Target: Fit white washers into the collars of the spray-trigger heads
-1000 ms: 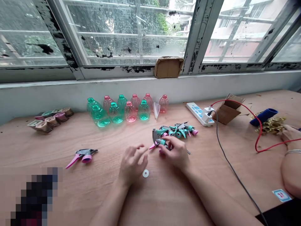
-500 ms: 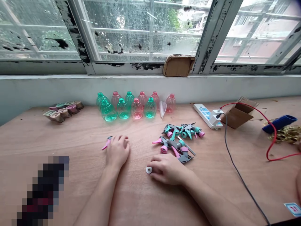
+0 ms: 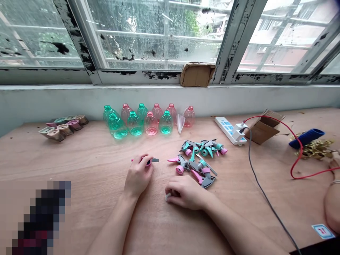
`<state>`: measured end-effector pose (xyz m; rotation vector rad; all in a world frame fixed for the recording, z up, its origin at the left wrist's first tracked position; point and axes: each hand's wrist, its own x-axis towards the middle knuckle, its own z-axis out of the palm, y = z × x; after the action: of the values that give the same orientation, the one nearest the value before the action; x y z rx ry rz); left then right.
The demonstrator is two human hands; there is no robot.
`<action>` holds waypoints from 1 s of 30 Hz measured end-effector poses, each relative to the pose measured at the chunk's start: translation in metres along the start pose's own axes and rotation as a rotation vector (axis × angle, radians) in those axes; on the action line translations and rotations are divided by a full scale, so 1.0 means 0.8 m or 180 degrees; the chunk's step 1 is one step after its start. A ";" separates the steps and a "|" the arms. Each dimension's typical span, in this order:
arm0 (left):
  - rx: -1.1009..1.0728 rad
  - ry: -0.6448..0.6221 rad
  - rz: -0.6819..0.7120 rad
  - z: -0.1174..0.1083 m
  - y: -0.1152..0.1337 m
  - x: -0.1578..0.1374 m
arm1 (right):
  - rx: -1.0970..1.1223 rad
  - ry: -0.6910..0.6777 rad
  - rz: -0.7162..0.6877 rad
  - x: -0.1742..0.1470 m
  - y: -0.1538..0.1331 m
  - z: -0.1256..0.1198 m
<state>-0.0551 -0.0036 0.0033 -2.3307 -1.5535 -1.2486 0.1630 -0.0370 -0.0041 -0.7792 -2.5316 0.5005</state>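
My left hand is closed round a pink-and-grey spray trigger head just above the table; its grey end sticks out to the right of the fingers and a bit of pink shows on the left. Between the thumb and fingers of my right hand is a small white disc, now seen nearly edge-on. Right behind that hand lies a pile of spray trigger heads in grey, pink and teal. A thin grey tube lies among them.
Green and pink clear bottles stand by the wall, with a clear plastic piece beside them. Small containers sit far left. A power strip, cardboard box, cables and another person's arm are right.
My left hand has taken hold of the spray trigger head and brought it right. The white disc in my right hand has turned from face-on towards edge-on. The view has shifted slightly.
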 end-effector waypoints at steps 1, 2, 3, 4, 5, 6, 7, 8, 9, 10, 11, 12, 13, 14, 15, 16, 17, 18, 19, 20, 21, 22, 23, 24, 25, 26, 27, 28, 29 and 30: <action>-0.0109 -0.0027 -0.0026 0.001 -0.001 -0.001 | 0.0070 0.0063 -0.0030 -0.001 0.003 0.001; -0.0253 -0.0050 -0.0089 0.001 -0.001 -0.003 | 0.0124 0.0131 -0.0055 -0.001 0.005 0.003; -0.0408 -0.0056 -0.0181 0.002 -0.001 -0.004 | 0.0170 0.0203 -0.0071 -0.001 0.007 0.004; -0.0545 -0.0043 -0.0284 0.002 -0.001 -0.006 | 0.0214 0.0270 -0.0084 -0.002 0.009 0.005; -0.0645 -0.0028 -0.0374 0.002 0.000 -0.007 | 0.0259 0.0343 -0.0094 -0.002 0.010 0.006; -0.0698 -0.0014 -0.0429 0.001 0.002 -0.008 | 0.0299 0.0435 -0.0093 -0.002 0.012 0.007; -0.0710 -0.0011 -0.0431 0.001 0.003 -0.008 | 0.0331 0.0554 -0.0079 -0.002 0.013 0.008; -0.0689 -0.0023 -0.0390 0.000 0.005 -0.008 | 0.0356 0.0690 -0.0057 -0.002 0.014 0.008; -0.0658 -0.0041 -0.0311 -0.001 0.007 -0.008 | 0.0377 0.0834 -0.0032 -0.003 0.014 0.008; -0.0643 -0.0065 -0.0204 -0.001 0.009 -0.007 | 0.0398 0.0982 -0.0007 -0.003 0.015 0.007; -0.0654 -0.0111 -0.0076 -0.002 0.010 -0.006 | 0.0423 0.1119 0.0015 -0.003 0.016 0.006; -0.0688 -0.0195 0.0053 -0.001 0.012 -0.005 | 0.0464 0.1222 0.0030 -0.004 0.016 0.005; -0.0738 -0.0314 0.0160 -0.001 0.013 -0.005 | 0.0519 0.1307 0.0053 -0.005 0.017 0.003; -0.0782 -0.0459 0.0219 0.001 0.015 -0.006 | 0.0582 0.1394 0.0093 -0.006 0.018 0.001; -0.0804 -0.0621 0.0207 0.002 0.017 -0.006 | 0.0643 0.1492 0.0148 -0.006 0.018 -0.001; -0.0798 -0.0794 0.0125 0.003 0.019 -0.007 | 0.0701 0.1607 0.0221 -0.007 0.019 -0.004; -0.0781 -0.0965 -0.0002 0.005 0.022 -0.008 | 0.0758 0.1736 0.0308 -0.007 0.019 -0.005; -0.0770 -0.1116 -0.0143 0.006 0.024 -0.009 | 0.0824 0.1864 0.0400 -0.007 0.019 -0.007; -0.0782 -0.1244 -0.0270 0.007 0.027 -0.009 | 0.0899 0.1972 0.0486 -0.007 0.020 -0.007; -0.0821 -0.1342 -0.0362 0.008 0.030 -0.009 | 0.0982 0.2037 0.0558 -0.007 0.019 -0.007; -0.0873 -0.1397 -0.0418 0.009 0.032 -0.009 | 0.1066 0.2071 0.0625 -0.006 0.019 -0.007; -0.0921 -0.1407 -0.0443 0.009 0.034 -0.009 | 0.1146 0.2084 0.0685 -0.005 0.019 -0.006; -0.0957 -0.1382 -0.0441 0.010 0.035 -0.010 | 0.1225 0.2084 0.0732 -0.004 0.018 -0.005; -0.0988 -0.1348 -0.0406 0.010 0.036 -0.010 | 0.1306 0.2077 0.0766 -0.003 0.017 -0.003; -0.1021 -0.1318 -0.0334 0.010 0.036 -0.011 | 0.1398 0.2070 0.0788 -0.002 0.017 -0.002; -0.1058 -0.1285 -0.0233 0.010 0.036 -0.012 | 0.1501 0.2053 0.0801 -0.001 0.016 0.000; -0.1100 -0.1256 -0.0115 0.011 0.035 -0.013 | 0.1602 0.2032 0.0809 -0.001 0.015 0.001; -0.1144 -0.1231 0.0007 0.011 0.035 -0.014 | 0.1686 0.2007 0.0811 0.000 0.015 0.003; -0.1183 -0.1204 0.0124 0.011 0.035 -0.016 | 0.1753 0.1982 0.0824 0.000 0.015 0.005; -0.1213 -0.1182 0.0230 0.012 0.035 -0.017 | 0.1816 0.1966 0.0852 0.000 0.015 0.006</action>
<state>-0.0290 -0.0230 -0.0020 -2.9752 -1.3991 -1.2405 0.1656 -0.0287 -0.0136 -0.8761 -1.6142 0.8625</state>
